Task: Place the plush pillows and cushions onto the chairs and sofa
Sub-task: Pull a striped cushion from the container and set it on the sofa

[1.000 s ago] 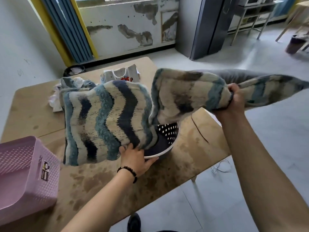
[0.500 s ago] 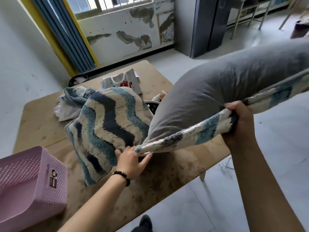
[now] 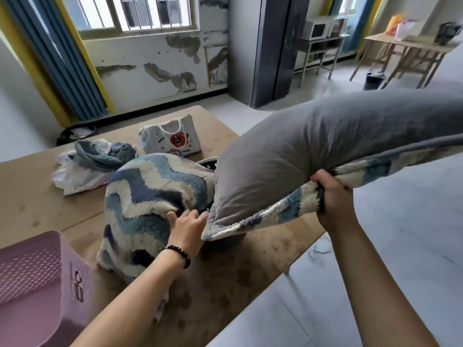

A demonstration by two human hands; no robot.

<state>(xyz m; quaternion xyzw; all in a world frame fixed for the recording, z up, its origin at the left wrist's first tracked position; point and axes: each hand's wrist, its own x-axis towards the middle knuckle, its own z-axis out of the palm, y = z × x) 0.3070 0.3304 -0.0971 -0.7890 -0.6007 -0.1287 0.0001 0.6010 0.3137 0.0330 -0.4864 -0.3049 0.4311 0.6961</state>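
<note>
Two plush cushions with blue, navy and cream zigzag fronts are in view. One zigzag cushion (image 3: 152,209) stands on the wooden table (image 3: 30,191), leaning over a dark perforated basket (image 3: 208,164). My left hand (image 3: 186,229) grips its right edge. The second cushion (image 3: 325,151) hangs in the air to the right, grey back side up. My right hand (image 3: 330,196) grips its lower seam. No chair or sofa seat is visible near the cushions.
A pink plastic basket (image 3: 32,274) sits at the table's near left corner. Crumpled cloths (image 3: 92,161) and a white tote bag (image 3: 172,141) lie farther back. A dark fridge (image 3: 273,48), a microwave shelf (image 3: 318,31) and a wooden side table (image 3: 406,46) stand beyond the grey floor.
My right hand has turned the second cushion grey side up and raised it. The left cushion has sunk down onto the table, with my left hand still on its edge.
</note>
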